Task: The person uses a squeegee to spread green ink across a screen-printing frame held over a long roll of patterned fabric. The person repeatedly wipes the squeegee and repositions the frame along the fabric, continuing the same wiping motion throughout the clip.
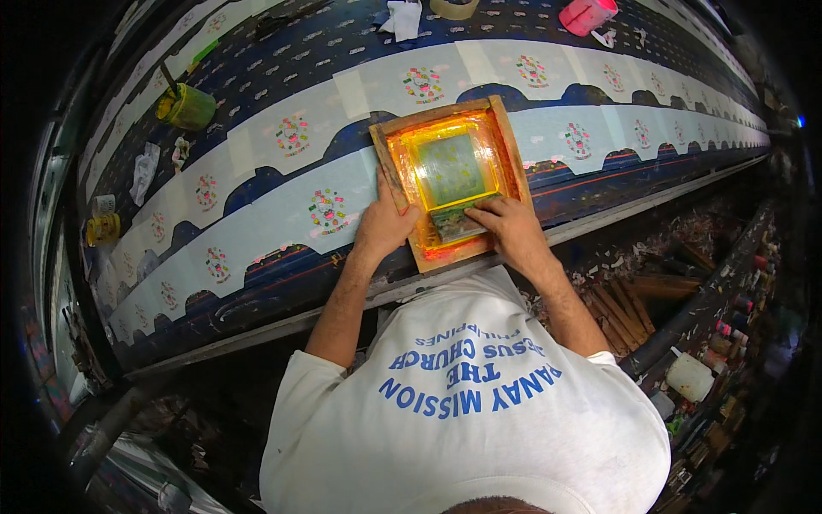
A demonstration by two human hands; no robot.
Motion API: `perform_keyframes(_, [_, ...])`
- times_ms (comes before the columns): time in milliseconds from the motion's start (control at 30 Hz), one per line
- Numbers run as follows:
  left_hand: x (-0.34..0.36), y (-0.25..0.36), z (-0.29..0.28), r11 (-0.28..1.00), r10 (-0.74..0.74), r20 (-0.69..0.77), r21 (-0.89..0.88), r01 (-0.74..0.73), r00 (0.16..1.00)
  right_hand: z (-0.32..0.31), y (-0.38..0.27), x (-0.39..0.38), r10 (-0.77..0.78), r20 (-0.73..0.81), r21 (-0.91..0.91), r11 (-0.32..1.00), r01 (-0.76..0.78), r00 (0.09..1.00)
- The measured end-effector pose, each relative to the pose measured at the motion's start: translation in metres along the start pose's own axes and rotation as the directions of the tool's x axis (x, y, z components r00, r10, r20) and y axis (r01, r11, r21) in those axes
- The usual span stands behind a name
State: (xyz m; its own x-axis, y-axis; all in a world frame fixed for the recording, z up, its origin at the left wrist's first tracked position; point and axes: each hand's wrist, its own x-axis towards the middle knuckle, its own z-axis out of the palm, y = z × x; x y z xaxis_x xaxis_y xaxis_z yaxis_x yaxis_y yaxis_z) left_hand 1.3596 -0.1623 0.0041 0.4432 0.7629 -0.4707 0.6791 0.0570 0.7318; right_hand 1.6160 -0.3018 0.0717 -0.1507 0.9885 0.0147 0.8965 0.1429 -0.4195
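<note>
A wooden-framed printing screen [517, 163] lies on the long table, over a row of pale cut pieces [274, 212]. Yellow and orange ink coats its inner border around a greenish mesh window [449, 168]. My left hand [384, 226] is closed on the frame's left side, its thumb over the wood. With my right hand [515, 231] I grip a squeegee [455, 225], which rests on the mesh near the end closest to me. A bright yellow line of ink runs along its far edge. Left of the screen, a piece carries a small colourful round print [327, 211].
A second row of printed pieces [360, 94] lies farther back. Beyond stand a yellow-green ink bucket [185, 108], a pink container [587, 14] and a tape roll [454, 8]. A rail [608, 214] edges the table near me. Wooden frames [618, 310] and a white jug [689, 377] lie below right.
</note>
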Motion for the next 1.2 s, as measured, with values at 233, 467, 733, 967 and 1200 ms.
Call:
perform_keyframes(233, [-0.001,0.009,0.007,0.997,0.074,-0.107,0.022,-0.072,0.992,0.002,0.012,-0.013,0.034,-0.014,0.04,0.999,-0.033,0.999])
perform_keyframes(467, [0.028,0.077,0.083,0.971,0.228,-0.198,-0.028,-0.238,0.953,-0.053,0.098,-0.048,0.02,-0.057,0.046,0.999,-0.017,0.998])
perform_keyframes(733, [0.086,0.188,0.192,0.985,0.104,-0.092,-0.127,-0.115,0.99,-0.109,0.231,-0.101,0.013,-0.147,-0.042,0.999,-0.019,0.989])
perform_keyframes(967, [0.102,0.213,0.23,0.983,0.084,-0.136,-0.153,-0.104,0.987,-0.111,0.279,-0.12,0.031,-0.105,0.01,0.999,-0.03,0.994])
perform_keyframes(1200, [0.107,0.209,0.236,0.975,0.107,-0.183,-0.173,-0.14,0.977,-0.112,0.284,-0.116,0.012,-0.102,0.009,1.0,-0.011,0.995])
